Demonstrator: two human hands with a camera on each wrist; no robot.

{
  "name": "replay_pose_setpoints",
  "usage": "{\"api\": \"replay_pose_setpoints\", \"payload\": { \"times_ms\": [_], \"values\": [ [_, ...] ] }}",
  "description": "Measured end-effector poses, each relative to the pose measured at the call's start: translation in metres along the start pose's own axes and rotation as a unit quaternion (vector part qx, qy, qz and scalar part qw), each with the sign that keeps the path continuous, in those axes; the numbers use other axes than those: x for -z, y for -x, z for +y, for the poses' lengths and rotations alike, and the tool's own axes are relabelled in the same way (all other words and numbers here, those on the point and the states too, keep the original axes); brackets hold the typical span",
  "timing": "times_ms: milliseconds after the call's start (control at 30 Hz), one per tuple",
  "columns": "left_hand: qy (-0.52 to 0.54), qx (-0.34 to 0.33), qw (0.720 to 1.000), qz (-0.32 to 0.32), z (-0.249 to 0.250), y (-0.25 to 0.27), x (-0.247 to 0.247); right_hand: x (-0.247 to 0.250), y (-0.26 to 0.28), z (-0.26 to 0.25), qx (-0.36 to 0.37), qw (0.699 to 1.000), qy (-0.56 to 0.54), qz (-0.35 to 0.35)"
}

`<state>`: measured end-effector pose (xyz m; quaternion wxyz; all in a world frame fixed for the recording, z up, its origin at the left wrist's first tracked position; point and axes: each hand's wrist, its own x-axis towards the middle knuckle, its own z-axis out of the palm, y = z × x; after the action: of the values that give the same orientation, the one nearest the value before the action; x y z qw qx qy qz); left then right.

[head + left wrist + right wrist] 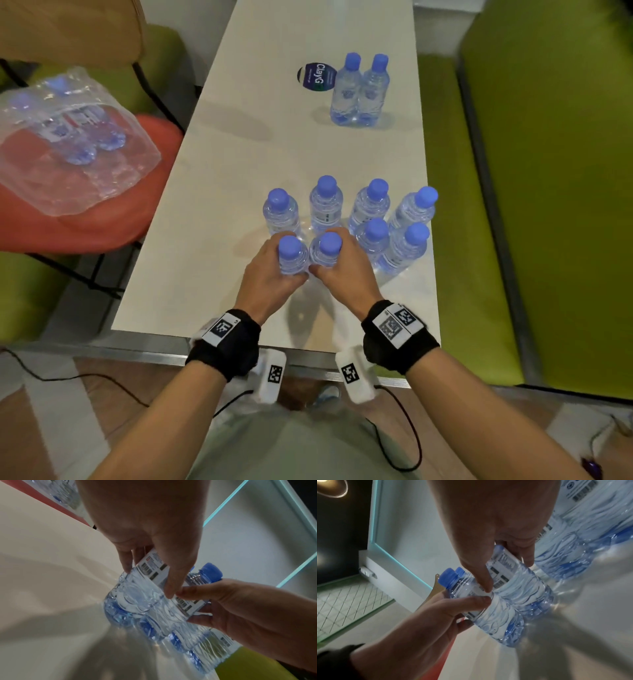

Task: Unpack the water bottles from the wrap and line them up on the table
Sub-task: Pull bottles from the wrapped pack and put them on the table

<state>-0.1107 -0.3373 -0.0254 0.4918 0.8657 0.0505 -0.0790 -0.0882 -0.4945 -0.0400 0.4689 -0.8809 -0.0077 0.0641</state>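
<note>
At the near end of the table (219,164), your left hand (270,274) and right hand (342,274) each wrap curled fingers round one upright blue-capped water bottle (291,255), apparently to extend the near row beside six standing bottles.

Ten water bottles (326,205) with blue caps stand on the table (239,144): eight in a near cluster of two rows of four, and two more as a far pair (359,90). One round sticker (317,77) lies beside that pair. One plastic wrap (68,144) on one red chair (102,222) shows at least two more bottles. Two hands are in view, each around one bottle.
</note>
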Motion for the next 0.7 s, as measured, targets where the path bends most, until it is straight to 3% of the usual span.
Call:
{"api": "replay_pose_setpoints", "payload": {
  "times_ms": [267,500,600,700],
  "values": [
    [0.024,-0.004,1.000,-0.007,0.002,-0.010,0.001,-0.002,-0.011,-0.004,0.016,0.999,-0.019,0.026],
    [0.009,-0.009,1.000,-0.008,-0.004,-0.012,0.000,0.001,-0.013,-0.005,-0.004,1.000,-0.021,0.002],
    [0.000,-0.004,1.000,-0.013,-0.011,-0.012,0.003,0.014,-0.007,-0.021,-0.005,0.999,-0.046,-0.005],
    [-0.040,0.013,0.999,-0.015,-0.024,-0.008,0.012,0.031,-0.002,-0.056,0.044,0.996,-0.072,0.034]
  ]
}}
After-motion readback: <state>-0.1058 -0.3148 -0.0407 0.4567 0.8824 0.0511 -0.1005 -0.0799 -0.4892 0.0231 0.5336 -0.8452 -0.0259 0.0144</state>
